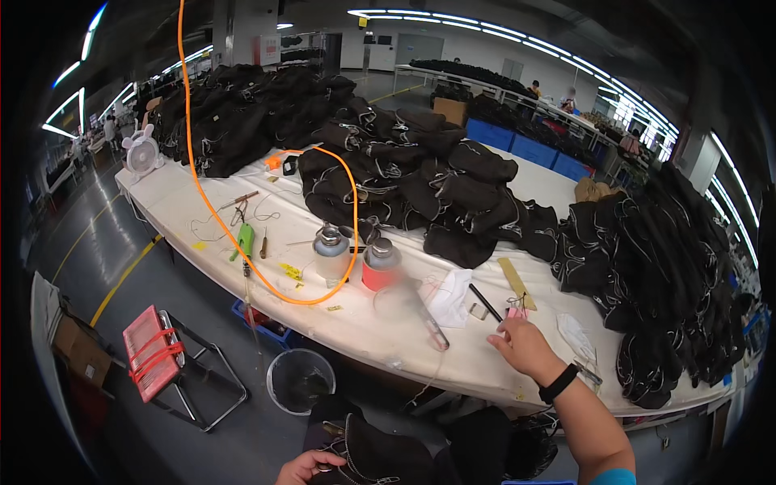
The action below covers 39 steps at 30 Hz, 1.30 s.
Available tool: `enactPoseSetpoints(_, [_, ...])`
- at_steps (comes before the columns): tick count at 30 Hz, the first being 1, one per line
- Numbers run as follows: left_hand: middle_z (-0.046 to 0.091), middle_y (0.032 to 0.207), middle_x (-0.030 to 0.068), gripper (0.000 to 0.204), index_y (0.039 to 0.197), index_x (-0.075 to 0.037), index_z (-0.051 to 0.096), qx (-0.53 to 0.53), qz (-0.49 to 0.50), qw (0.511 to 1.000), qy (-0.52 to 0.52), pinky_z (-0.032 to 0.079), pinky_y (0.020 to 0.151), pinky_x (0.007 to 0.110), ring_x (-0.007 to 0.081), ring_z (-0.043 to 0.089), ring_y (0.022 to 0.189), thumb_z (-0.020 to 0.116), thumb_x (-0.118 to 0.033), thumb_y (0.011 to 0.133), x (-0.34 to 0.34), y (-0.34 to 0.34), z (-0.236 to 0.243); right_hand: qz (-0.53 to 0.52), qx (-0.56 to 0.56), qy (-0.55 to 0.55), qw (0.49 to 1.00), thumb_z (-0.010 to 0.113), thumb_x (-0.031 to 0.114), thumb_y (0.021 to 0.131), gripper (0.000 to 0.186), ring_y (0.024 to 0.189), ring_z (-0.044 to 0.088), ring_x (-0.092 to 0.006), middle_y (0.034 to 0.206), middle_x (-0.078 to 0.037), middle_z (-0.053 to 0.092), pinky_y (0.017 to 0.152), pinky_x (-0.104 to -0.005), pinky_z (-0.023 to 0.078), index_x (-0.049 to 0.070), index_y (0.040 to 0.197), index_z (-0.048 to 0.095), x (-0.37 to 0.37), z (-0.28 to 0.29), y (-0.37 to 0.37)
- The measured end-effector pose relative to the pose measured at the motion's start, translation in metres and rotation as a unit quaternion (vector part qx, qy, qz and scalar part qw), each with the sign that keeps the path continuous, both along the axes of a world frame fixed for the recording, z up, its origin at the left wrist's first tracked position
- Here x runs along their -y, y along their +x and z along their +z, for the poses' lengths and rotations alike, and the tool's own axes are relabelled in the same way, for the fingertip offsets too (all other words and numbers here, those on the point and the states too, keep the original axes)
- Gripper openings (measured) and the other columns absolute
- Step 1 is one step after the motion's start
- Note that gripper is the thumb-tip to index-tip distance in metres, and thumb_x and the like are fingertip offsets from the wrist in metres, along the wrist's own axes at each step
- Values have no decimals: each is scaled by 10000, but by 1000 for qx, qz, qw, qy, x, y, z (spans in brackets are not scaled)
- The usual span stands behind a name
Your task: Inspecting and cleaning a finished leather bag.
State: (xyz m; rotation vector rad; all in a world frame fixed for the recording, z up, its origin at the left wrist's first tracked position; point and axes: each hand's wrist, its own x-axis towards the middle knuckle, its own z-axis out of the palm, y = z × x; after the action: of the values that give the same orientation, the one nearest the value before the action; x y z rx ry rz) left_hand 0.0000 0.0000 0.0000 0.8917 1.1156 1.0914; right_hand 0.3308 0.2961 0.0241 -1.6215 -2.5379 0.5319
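My left hand [309,466], low in the picture, pinches the edge of a black garment [380,453] with a metal zipper, which lies over my lap. My right hand [525,349], with a black wristband, reaches over the white-covered table. Its thumb stands apart from the curled fingers, and nothing shows in its grasp. Just beyond the fingertips lie a black stick [485,302] and a small pink item [516,312], partly hidden by the hand. A flat yellowish strip [517,283] lies farther on.
Dark garments are heaped along the back [404,170] and right [647,275]. Two pump bottles [331,259] [381,267], a white cloth [449,299] and a green tool [245,241] stand or lie on the table. An orange hose [190,137] hangs across. Below are a bucket [301,381] and a folding stool [153,352].
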Motion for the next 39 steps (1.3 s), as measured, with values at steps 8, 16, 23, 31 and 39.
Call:
enactPoseSetpoints(8, [620, 1073, 74, 407, 1185, -31, 507, 162, 47, 986, -2, 480, 857, 279, 139, 589, 974, 662, 52, 817, 3, -13, 12, -30, 192, 165, 967, 632, 204, 792, 245, 710, 650, -361, 835, -203, 668, 683, -433, 535, -38, 812, 595, -71, -41, -7])
enactPoseSetpoints(16, [609, 1090, 54, 392, 1185, -41, 508, 156, 23, 987, 22, 483, 870, 286, 134, 581, 986, 646, 63, 833, -13, -25, 6, 34, -446, -106, 888, 665, 99, 832, 117, 600, 540, -58, 689, -12, 588, 550, -211, 452, 13, 845, 586, -61, 32, -164])
enactPoseSetpoints(23, [620, 1079, 60, 375, 1180, -41, 510, 222, 31, 974, 16, 489, 870, 286, 133, 587, 995, 644, 56, 843, -17, -38, -2, 67, -419, 12, 905, 656, 112, 839, 142, 613, 601, -85, 737, -65, 661, 565, -235, 490, -14, 902, 632, -123, 37, -283])
enactPoseSetpoints(31, [624, 1079, 68, 370, 1188, -36, 506, 273, 36, 961, 21, 492, 868, 291, 138, 595, 988, 617, 75, 853, -18, -53, -14, 90, -339, 1, 936, 652, 117, 827, 147, 572, 629, -141, 660, -88, 656, 547, -276, 499, -27, 856, 641, -150, 17, -318])
enactPoseSetpoints(39, [613, 1090, 65, 373, 1188, -39, 500, 278, 31, 960, 19, 481, 868, 280, 130, 581, 995, 631, 56, 852, -27, -61, -17, 75, -280, 31, 957, 654, 131, 815, 163, 573, 640, -163, 653, -109, 659, 552, -289, 506, -31, 802, 668, -160, 26, -321])
